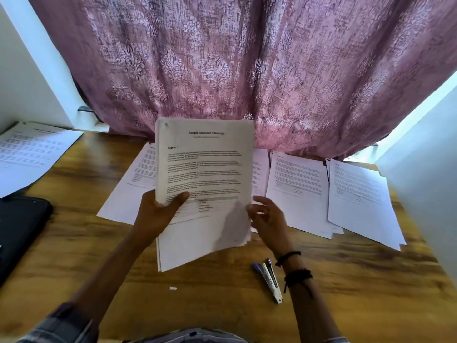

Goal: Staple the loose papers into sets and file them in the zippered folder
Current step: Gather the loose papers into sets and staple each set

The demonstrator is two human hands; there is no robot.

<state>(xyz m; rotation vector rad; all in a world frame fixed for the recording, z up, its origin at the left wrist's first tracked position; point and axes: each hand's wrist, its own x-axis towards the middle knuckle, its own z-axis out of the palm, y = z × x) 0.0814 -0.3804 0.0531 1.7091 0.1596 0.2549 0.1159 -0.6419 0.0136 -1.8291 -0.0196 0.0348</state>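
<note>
Holding the stack of white printed sheets (205,169) upright above the brown wood-grain table (222,308), we pinch its left edge in the left hand (158,214), thumb across the front page and fingers behind. We judge this is done to square the edges before stapling. The right hand (267,219) sits at the stack's right edge, its fingers loosely bent and apart; blur hides whether they touch the paper. The purple-and-white stapler (270,280) lies on the table just beside the right wrist, within easy reach. Further piles of white printed pages (299,191) lie flat behind, probably awaiting their turn. A black soft-sided case (19,229), probably the zippered folder, rests at the table's left edge.
</note>
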